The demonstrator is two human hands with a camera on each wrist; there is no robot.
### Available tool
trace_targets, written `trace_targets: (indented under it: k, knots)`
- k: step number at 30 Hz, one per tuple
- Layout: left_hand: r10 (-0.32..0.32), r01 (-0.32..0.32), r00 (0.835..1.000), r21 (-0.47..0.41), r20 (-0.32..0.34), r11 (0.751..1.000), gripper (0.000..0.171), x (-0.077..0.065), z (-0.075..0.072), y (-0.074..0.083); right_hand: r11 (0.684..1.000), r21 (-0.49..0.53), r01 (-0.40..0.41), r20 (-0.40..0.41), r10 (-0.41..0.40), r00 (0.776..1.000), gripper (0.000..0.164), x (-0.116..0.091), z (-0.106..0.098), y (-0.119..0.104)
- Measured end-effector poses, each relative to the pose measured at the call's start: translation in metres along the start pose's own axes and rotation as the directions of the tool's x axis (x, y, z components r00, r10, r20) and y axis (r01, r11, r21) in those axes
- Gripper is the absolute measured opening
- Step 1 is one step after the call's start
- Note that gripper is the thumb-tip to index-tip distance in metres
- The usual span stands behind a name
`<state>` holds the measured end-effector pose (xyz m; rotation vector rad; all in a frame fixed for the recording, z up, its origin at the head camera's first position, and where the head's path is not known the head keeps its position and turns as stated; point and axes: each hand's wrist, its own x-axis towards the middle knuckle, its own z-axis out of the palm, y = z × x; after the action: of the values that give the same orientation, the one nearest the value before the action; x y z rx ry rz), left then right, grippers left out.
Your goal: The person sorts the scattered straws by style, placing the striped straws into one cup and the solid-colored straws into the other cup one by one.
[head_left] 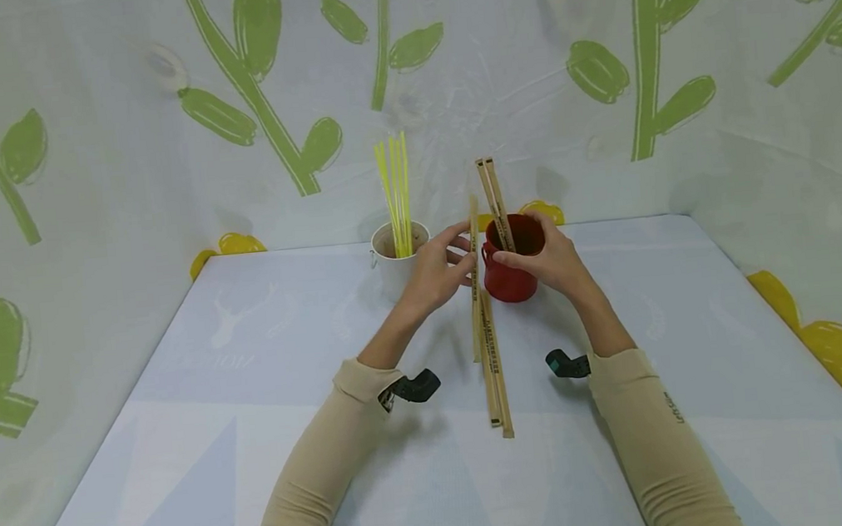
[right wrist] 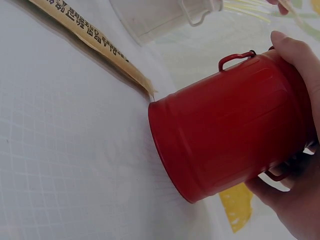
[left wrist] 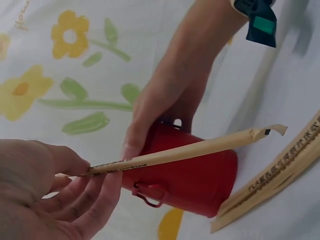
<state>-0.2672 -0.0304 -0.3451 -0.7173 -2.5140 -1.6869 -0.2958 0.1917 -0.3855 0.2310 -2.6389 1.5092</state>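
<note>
My left hand (head_left: 433, 272) pinches a straw in a brown paper wrapper (left wrist: 200, 149) between thumb and fingers, just left of a small red metal bucket (head_left: 510, 283). In the left wrist view the straw crosses in front of the bucket. My right hand (head_left: 554, 258) grips the bucket by its rim, thumb at the front and fingers round the far right side. A pair of wrapped straws (head_left: 493, 194) stands inside, leaning left. More wrapped straws (head_left: 492, 374) lie on the table in front, their far ends close to the bucket's base (right wrist: 172, 150).
Left of the red bucket stands a white bucket (head_left: 395, 279) holding several thin yellow-green sticks (head_left: 397, 186). Both buckets are near the back edge of the pale patterned table (head_left: 182, 451). A flower-printed curtain (head_left: 478, 57) hangs behind it.
</note>
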Motion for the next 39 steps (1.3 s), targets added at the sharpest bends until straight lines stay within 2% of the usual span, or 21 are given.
trace_targets:
  k: [8, 19, 27, 39]
  knots:
    - [0.075, -0.075, 0.995, 0.008, -0.069, 0.997, 0.048, 0.015, -0.005, 0.014, 1.000, 0.002, -0.010, -0.003, 0.010, 1.000, 0.097, 0.000, 0.001, 0.000]
    - [0.146, -0.141, 0.973, 0.037, -0.177, 0.989, 0.044, 0.035, -0.012, 0.033, 1.000, -0.002, -0.020, -0.003, 0.020, 1.000, 0.096, 0.001, 0.001, 0.000]
    - [0.180, -0.176, 0.961, 0.039, -0.208, 0.984, 0.042, 0.044, -0.014, 0.045, 0.999, -0.014, -0.039, 0.004, 0.039, 0.999, 0.099, 0.001, 0.001, 0.001]
    - [0.257, -0.263, 0.924, 0.014, -0.284, 0.965, 0.037, 0.056, -0.018, 0.065, 1.000, -0.017, -0.025, -0.002, 0.025, 1.000, 0.094, 0.001, -0.001, 0.001]
